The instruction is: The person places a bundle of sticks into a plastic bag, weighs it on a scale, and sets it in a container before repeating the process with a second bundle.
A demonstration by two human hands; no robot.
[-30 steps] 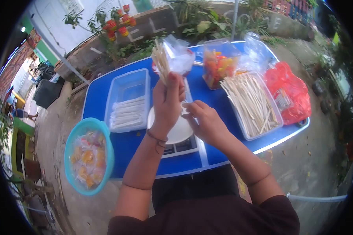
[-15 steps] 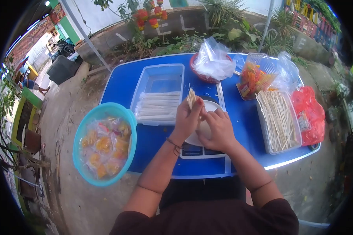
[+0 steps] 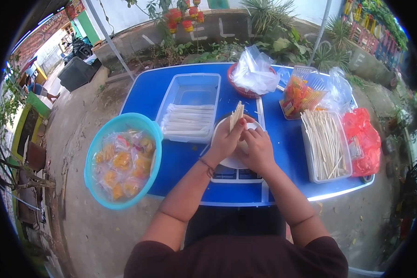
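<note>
A small bundle of pale sticks (image 3: 236,115) stands up from my left hand (image 3: 225,139), whose fingers are wrapped round it. My right hand (image 3: 257,149) is closed against the lower end of the bundle; what its fingertips pinch is hidden. Both hands are over a white plate (image 3: 235,161) on a scale (image 3: 231,175). To the right, a clear container (image 3: 326,147) holds many loose sticks. Left of the hands, another clear container (image 3: 192,90) holds several white wrapped packs (image 3: 188,121).
A turquoise basin (image 3: 89,157) with bagged orange items stands at the left. Behind the plate is a red basket (image 3: 242,91) of plastic bags (image 3: 255,72). Colourful packets fill a clear basket (image 3: 300,92), near a red bag (image 3: 363,143). A person (image 3: 37,88) is far left.
The camera view has shifted slightly. The stick bundle stands a little further right in my left hand, and both hands stay close together over the plate.
</note>
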